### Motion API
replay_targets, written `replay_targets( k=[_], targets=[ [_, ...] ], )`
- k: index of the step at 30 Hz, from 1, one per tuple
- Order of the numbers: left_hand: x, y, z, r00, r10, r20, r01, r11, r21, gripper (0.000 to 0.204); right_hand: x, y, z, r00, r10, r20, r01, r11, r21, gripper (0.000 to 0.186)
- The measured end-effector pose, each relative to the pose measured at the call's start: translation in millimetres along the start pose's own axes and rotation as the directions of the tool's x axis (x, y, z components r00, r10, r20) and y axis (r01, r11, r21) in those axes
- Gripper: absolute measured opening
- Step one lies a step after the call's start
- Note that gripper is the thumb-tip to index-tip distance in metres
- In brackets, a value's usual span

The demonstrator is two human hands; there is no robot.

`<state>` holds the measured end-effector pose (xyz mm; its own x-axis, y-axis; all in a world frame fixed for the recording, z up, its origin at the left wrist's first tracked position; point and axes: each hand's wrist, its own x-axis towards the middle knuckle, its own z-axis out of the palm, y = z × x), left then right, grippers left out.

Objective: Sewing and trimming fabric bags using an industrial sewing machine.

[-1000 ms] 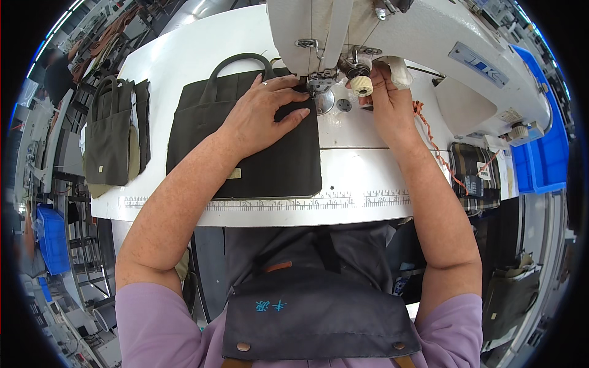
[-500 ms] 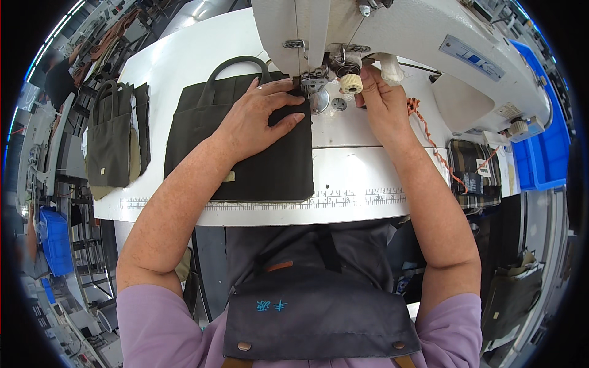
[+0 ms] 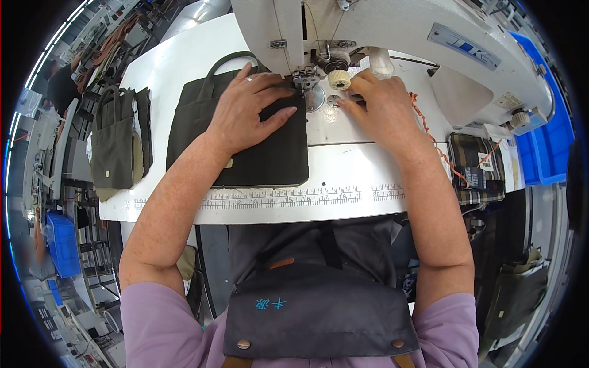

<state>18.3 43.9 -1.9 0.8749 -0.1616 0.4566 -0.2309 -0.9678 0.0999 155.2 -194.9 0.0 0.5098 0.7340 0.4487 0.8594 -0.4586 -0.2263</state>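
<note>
A dark olive fabric bag (image 3: 270, 162) with a looped handle lies flat on the white sewing machine table, its far right edge at the presser foot (image 3: 305, 81). My left hand (image 3: 248, 110) rests on the bag with fingers spread, the fingertips close to the foot. My right hand (image 3: 386, 113) is just right of the needle area, beside the cream tension knob (image 3: 338, 80). Its thumb and index finger are apart, and I see nothing held between them. Whether a fingertip touches the knob I cannot tell. The machine head (image 3: 267, 30) hides the far part of the bag.
Several similar olive bag pieces (image 3: 113, 144) are stacked at the table's left. A plaid fabric bundle (image 3: 477, 165) and an orange cord (image 3: 438, 147) lie on the right. A blue bin (image 3: 540, 147) stands beyond them. A printed ruler (image 3: 276, 199) runs along the front edge.
The bag has shifted away from the table's front edge, uncovering more of the ruler. My right hand has come from beside the knob toward me, its thumb now stretched out.
</note>
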Motion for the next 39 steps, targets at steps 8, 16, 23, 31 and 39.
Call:
replay_targets(
  k=[8,16,23,31,39],
  targets=[
    [13.0,60.1,-9.2,0.973,-0.226,0.056,0.230,0.971,-0.071,0.037,-6.0,40.0,-30.7,0.998,0.040,0.049,-0.040,0.999,-0.009,0.021],
    [17.7,39.9,-6.0,0.881,-0.403,0.249,0.459,0.855,-0.239,0.026,-7.1,25.1,-15.5,0.997,-0.069,0.028,0.072,0.988,-0.135,0.008],
    [9.0,12.9,-18.3,0.743,-0.422,0.520,0.669,0.428,-0.608,0.017,-6.7,-3.3,6.9,0.994,-0.096,-0.059,0.104,0.984,0.143,0.019],
    [-0.5,10.7,-4.3,0.843,-0.386,0.376,0.529,0.459,-0.714,0.015,-4.4,-18.4,15.0,0.978,-0.205,-0.040,0.208,0.935,0.288,0.020],
    [-4.9,23.5,0.5,0.878,-0.407,0.252,0.461,0.579,-0.673,0.015,0.0,-24.5,12.2,0.961,-0.269,0.057,0.260,0.957,0.132,0.013]
  ],
)
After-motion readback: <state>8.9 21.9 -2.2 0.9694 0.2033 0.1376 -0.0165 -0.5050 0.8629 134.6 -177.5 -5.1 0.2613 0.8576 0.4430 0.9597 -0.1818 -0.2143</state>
